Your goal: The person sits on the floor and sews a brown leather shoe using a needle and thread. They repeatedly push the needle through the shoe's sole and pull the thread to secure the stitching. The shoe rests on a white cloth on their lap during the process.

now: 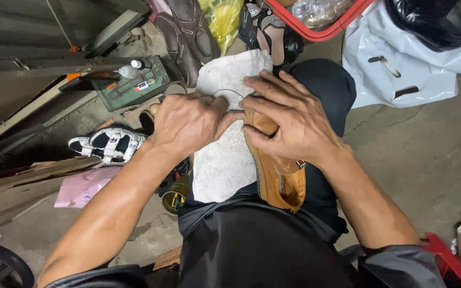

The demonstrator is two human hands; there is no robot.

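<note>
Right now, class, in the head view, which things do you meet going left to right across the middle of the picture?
White strappy sandal with black trim → left hand → pale grey towel cloth → tan leather shoe → white plastic bag.

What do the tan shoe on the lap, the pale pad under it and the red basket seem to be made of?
Tan slip-on shoe: probably leather, matte and smooth, creased where the right hand presses it. Off-white cloth pad: looks like thick towelling or felt, with a nubby surface. Red basket: likely plastic, with an even colour and a glossy moulded rim.
</note>
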